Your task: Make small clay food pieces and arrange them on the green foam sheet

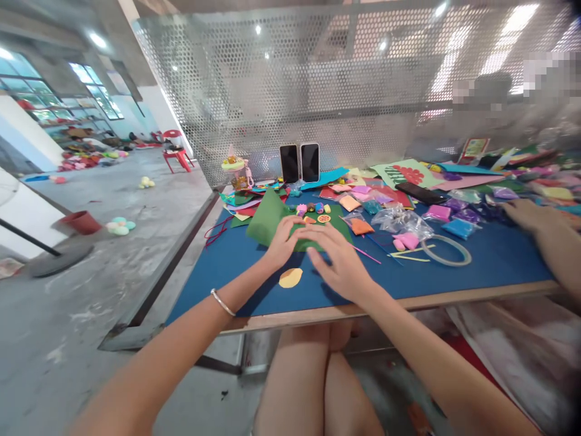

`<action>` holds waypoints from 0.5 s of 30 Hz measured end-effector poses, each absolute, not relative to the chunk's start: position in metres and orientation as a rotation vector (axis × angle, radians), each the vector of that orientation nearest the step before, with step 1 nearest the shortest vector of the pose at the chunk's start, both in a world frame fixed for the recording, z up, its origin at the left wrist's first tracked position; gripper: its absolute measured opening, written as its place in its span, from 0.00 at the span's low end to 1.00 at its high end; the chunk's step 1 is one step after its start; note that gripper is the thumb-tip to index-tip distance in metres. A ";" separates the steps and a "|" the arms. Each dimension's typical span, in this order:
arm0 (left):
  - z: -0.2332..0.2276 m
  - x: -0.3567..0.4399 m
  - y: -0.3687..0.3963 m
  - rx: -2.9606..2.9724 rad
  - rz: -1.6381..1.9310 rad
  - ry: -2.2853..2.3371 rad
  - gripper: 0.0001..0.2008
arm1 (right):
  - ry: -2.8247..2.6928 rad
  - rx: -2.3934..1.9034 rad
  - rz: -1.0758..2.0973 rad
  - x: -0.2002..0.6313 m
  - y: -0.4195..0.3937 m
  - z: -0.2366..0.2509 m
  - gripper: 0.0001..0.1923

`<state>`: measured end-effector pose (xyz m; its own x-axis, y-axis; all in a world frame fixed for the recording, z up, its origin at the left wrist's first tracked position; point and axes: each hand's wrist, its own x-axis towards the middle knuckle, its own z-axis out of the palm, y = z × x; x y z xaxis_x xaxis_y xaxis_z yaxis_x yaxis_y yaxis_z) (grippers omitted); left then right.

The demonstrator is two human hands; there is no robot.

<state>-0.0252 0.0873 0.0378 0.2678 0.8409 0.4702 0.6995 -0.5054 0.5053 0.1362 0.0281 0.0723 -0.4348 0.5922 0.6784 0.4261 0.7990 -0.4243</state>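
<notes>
My left hand (284, 242), with a silver bangle on the wrist, rests over the front of a green paper sheet (265, 221). Its fingers reach to the right, loosely stretched. My right hand (333, 263) is open beside it, thumb apart, its fingertips meeting or overlapping the left ones. I cannot tell whether they touch. A yellow lemon-shaped cutout (290, 278) lies on the blue tabletop just in front of the hands. On the sheet behind my fingers sit a round orange fruit-slice piece (324, 218) and several small colourful lumps (302, 209).
Two phones (310, 162) stand upright at the back against a perforated metal screen (281, 79). Right of my hands lie bagged clay (362, 226), a tape roll (447, 251), paper strips and a black phone (420, 193). Another person's arm (544, 230) reaches in from the right.
</notes>
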 end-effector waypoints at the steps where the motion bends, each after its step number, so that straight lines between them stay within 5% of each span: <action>1: 0.042 -0.032 0.088 2.339 1.069 1.432 0.16 | -2.055 -0.803 0.242 0.147 0.030 0.071 0.15; 5: 0.043 -0.033 0.072 2.436 0.997 1.352 0.14 | -2.014 -1.007 0.272 0.174 0.058 0.064 0.12; 10: 0.026 -0.014 0.043 2.773 0.413 1.163 0.26 | -2.209 -1.116 0.146 0.166 0.123 0.073 0.14; 15: 0.025 -0.014 0.040 2.822 0.288 1.198 0.35 | -2.611 -1.185 -0.223 0.133 0.178 0.083 0.21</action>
